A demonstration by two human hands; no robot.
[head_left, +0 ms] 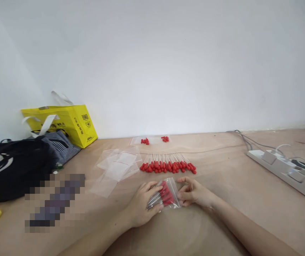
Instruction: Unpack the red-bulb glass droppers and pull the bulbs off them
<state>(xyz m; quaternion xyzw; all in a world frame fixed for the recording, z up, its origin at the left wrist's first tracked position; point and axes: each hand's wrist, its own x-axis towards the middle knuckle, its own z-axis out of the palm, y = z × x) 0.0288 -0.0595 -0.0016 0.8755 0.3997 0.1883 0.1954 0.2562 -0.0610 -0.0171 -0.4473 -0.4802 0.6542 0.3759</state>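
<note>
The left hand (145, 202) is gripping one clear plastic zip bag (173, 185), its fingers lying over the top and its thumb along the near edge. The right hand (192, 193) is touching the bag's ribbed closure end with curled fingers; whether it is pinching the film, I cannot tell. Inside, a bundle of red bulb-shaped heads (166, 193) is showing through, with greyish stems (154, 202) pointing toward the left hand; they are overlapping too much to count.

The held bag is lying just on the near side of one long row of red-headed sticks with thin pale stems (164, 166), whose heads are facing the person and are crowding too closely for a sure count. Left of the row, at least four flat clear plastic bags (120, 167) are overlapping. Beyond the row, two small red clusters (145, 141) are resting on clear plastic by the white wall (168, 71).

Well left of the row, one yellow carrier bag with white handles (61, 121), one striped fabric bag (61, 144) and one black bag with white markings (21, 167) are standing together; one pixelated dark oblong thing (58, 201) is lying nearer. Well right of the row, one white power strip (285, 174) is sitting.
</note>
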